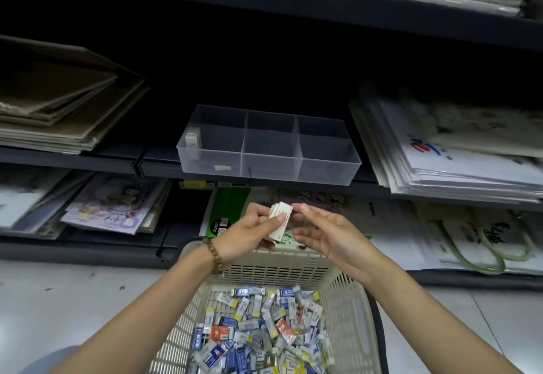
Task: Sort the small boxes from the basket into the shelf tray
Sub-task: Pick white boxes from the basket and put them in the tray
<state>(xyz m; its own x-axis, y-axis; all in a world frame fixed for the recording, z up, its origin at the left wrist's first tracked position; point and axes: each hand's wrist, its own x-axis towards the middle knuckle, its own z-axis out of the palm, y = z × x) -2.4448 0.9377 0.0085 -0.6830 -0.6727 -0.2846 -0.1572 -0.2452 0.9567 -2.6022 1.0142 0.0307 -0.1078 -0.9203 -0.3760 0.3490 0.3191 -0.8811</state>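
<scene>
Several boxes (pixel 280 221) sit gripped in the left hand (pixel 249 232), right hand (pixel 332 235) open at their 3 o'clock: square them with it, then lift to the tray (pixel 326 172) at 12 o'clock.

Dark metal shelving (pixel 97 162) — dim; pale floor (pixel 58 300), prob. tiled.

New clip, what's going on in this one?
A person stands over a basket full of small boxes. The left hand grips a stack of white boxes above the basket's far rim. The right hand is open beside it, fingertips close to the stack. The clear tray on the shelf holds one white box in its left compartment; the other compartments look empty.
</scene>
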